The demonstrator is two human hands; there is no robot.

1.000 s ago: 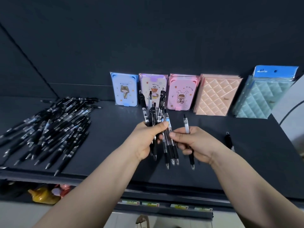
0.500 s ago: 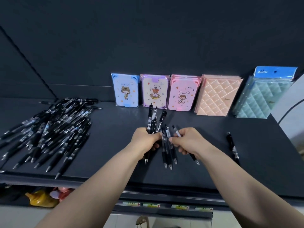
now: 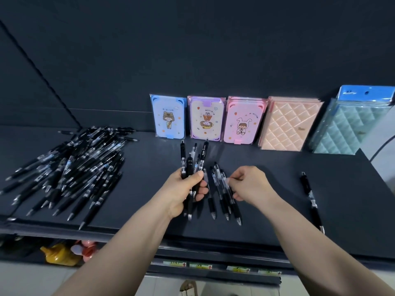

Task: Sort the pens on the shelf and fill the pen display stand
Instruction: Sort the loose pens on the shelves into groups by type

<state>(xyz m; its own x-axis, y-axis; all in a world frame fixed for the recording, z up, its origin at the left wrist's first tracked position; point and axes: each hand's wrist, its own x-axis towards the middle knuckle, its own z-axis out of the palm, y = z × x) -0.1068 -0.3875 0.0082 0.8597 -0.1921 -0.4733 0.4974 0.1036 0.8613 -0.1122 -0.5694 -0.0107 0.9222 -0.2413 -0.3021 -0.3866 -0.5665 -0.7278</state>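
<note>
Left hand [image 3: 184, 189]: closed round a bundle of pens [image 3: 189, 163], tips down.
Right hand [image 3: 248, 184]: fingers curled, thumb and forefinger pinching the row of pens [image 3: 223, 200] lying on the shelf [image 3: 149, 167], just right of the left hand.
Pen pile [image 3: 70, 167]: well left of the left hand.
Single pen [image 3: 311, 198]: far right of the left hand.

I am holding a bundle of black click pens [image 3: 188, 163] in my left hand [image 3: 181, 193], above the middle of the dark flat shelf [image 3: 267, 221]. Just to its right, a short row of black plastic pens [image 3: 224, 197] is lying on the shelf, with my right hand [image 3: 250, 186] touching it from the right. A heap of black pens [image 3: 70, 165] is lying at the far left, and a single black pen [image 3: 310, 195] well apart on the right. Behind them all, cartoon-printed notebooks [image 3: 206, 118] and, right of those, quilted pastel cases [image 3: 288, 124] are standing along the back.
</note>
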